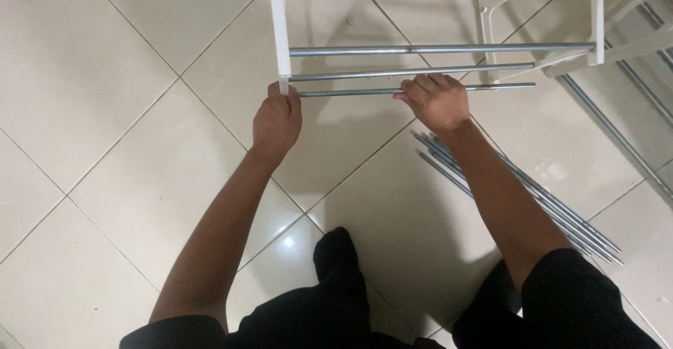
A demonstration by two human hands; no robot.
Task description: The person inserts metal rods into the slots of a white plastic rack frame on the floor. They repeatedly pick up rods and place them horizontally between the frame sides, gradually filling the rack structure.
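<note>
Fingers: left hand (pixel 277 119) closed at white upright's (pixel 279 30) lower end, right hand (pixel 438 101) curled round nearest rod (pixel 350 92); bare tile floor (pixel 105 146) alongside.

This looks like a room in a home, with flat-pack furniture being put together on the floor. The glossy cream ceramic tile floor (pixel 126 153), laid in large squares with thin grey grout lines, is the kind found in a house rather than a workshop. On it stands a partly built white metal rack frame with thin silver steel crossbars (pixel 413 72), household shelving in style. Just to the right of that frame, a loose bundle of spare silver steel rods (pixel 554 205) lies straight on the tiles. No workbench or tools show anywhere around the frame.
</note>
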